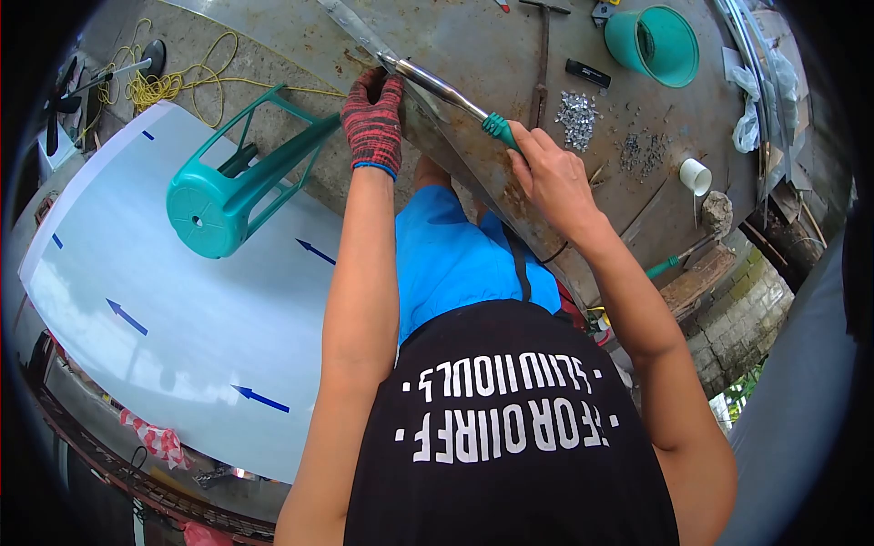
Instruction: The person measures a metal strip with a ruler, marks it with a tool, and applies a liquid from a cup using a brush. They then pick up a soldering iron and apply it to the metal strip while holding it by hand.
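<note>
- left hand [371, 123]: in a red knit glove; pressed flat on the metal strip [428, 127] at the bench edge, fingers curled over it, pinning it down; closed on the strip rather than open
- right hand [551, 177]: bare; wrapped tight round the green handle of the tin snips [451, 94]; steel shanks run up-left toward the glove; blade tips sit at or just past the gloved fingers; can't tell if blades are open or shut
- strip: long, thin, rust-spotted; lies diagonal along the front edge of the steel bench [510, 55]; upper end runs off frame top
- step, as judged: cut along the strip in hand, w/ snips at the strip near the glove; how far the cut runs is not readable
- next move, as judged: calls for steady hold-down by the glove, fingers kept clear of the blades, snips kept in line w/ the strip
- around: pile of small metal offcuts [576, 116] on bench right of the snips; teal bucket [657, 44] far right; white cup [696, 175] near bench edge; teal plastic stool [241, 177] tipped on its side on a white sheet w/ blue arrows [182, 309]; yellow cord [173, 86] beyond
</note>
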Action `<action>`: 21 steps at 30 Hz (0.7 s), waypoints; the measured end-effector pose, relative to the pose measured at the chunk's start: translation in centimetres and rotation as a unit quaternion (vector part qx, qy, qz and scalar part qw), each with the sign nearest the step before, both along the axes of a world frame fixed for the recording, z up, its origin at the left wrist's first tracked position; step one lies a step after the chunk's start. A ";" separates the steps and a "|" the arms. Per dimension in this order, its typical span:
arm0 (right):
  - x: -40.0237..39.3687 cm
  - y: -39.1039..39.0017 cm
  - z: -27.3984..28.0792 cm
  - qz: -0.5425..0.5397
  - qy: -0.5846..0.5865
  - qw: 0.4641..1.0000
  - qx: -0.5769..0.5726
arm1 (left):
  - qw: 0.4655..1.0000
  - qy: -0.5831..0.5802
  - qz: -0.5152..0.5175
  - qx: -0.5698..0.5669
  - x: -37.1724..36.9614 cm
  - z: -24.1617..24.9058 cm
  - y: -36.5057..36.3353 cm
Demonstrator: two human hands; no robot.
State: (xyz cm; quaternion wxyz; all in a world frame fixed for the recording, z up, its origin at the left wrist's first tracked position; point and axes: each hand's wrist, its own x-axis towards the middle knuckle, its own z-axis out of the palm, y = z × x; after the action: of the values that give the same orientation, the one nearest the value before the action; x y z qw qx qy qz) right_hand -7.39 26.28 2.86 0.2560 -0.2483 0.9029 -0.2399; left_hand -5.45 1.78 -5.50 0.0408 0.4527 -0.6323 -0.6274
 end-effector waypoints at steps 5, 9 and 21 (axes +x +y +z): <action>0.7 0.1 -0.6 -0.046 -0.053 0.995 -0.065 | 1.000 -0.006 -0.010 -0.019 0.1 -0.4 -0.1; 0.9 -0.1 -0.3 -0.108 -0.125 0.981 -0.101 | 1.000 0.004 0.003 0.003 0.0 -0.4 -0.1; 0.0 -0.3 0.8 -0.110 -0.156 0.978 -0.082 | 1.000 0.005 0.006 0.023 -0.1 0.4 0.1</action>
State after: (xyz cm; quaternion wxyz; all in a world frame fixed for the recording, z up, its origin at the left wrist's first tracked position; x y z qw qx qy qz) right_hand -7.37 25.94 3.68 0.3443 -0.1268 0.8510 -0.3758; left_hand -5.57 1.92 -5.06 0.0377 0.4537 -0.6151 -0.6438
